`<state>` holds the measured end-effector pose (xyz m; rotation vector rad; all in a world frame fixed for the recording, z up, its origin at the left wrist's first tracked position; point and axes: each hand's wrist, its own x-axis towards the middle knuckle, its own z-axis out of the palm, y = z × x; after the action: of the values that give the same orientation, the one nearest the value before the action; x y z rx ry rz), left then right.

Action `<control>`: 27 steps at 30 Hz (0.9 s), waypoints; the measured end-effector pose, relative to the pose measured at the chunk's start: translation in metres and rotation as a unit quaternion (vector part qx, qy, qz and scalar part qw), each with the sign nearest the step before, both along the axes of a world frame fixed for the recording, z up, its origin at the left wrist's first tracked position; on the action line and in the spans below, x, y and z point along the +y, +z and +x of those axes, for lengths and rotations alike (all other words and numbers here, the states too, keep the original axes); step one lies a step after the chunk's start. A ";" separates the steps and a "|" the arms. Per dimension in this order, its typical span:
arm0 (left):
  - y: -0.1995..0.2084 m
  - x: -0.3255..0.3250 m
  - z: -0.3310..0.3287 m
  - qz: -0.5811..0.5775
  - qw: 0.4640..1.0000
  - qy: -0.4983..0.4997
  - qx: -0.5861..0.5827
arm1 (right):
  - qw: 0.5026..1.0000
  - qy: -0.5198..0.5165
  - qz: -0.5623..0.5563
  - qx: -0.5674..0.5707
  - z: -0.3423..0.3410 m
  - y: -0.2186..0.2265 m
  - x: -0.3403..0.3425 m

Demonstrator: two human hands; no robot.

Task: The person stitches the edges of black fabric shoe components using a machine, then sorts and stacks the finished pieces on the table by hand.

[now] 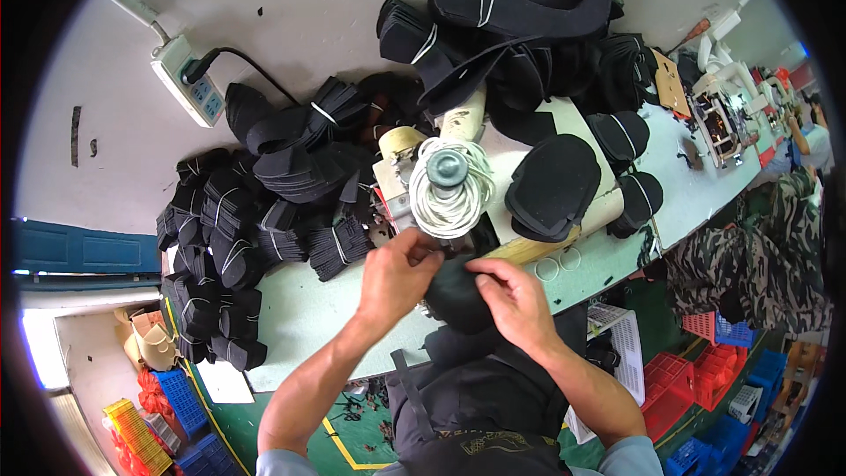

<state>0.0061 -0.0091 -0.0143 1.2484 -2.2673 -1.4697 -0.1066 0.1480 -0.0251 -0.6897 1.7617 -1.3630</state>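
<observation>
At a pale workbench [295,322], left hand [397,275] and right hand [518,307] pinch a black cloth piece [458,298], likely light, soft, best held by its edges.

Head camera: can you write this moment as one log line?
left hand: at black piece | right hand: touching it | white cord: coiled beyond

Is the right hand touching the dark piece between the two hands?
Touching. The head view shows the right hand with its thumb and forefinger on the dark piece at its right edge, no gap visible.
</observation>
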 end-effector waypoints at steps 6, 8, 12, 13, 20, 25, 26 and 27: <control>0.008 0.010 0.014 0.151 0.985 0.055 0.069 | 0.992 0.013 0.022 0.120 -0.010 0.037 0.013; 0.016 0.008 0.021 0.214 0.976 -0.022 0.019 | 1.000 0.017 -0.020 0.009 -0.001 0.035 0.019; 0.006 0.000 0.028 0.202 0.979 -0.032 0.011 | 0.990 0.020 -0.027 -0.137 0.023 0.014 0.017; 0.009 -0.001 0.028 0.152 0.988 -0.033 -0.003 | 0.984 0.024 -0.026 -0.177 0.028 0.008 0.013; 0.011 -0.016 -0.006 -0.084 0.989 -0.102 -0.066 | 0.968 0.004 0.000 -0.252 0.025 0.006 -0.002; 0.001 0.025 0.010 -0.055 0.998 0.013 0.004 | 0.945 -0.079 -0.092 0.304 -0.010 0.034 -0.001; -0.007 0.032 0.032 -0.083 0.996 0.016 0.026 | 0.925 -0.097 -0.131 0.344 -0.019 0.044 -0.002; -0.009 0.041 0.050 -0.112 0.994 0.014 0.003 | 0.915 -0.109 -0.181 0.343 -0.028 0.046 -0.003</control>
<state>0.0559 0.0323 -0.0231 1.2012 -2.3234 -1.1692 -0.1351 0.1453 0.0210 -1.3347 2.1880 -1.7665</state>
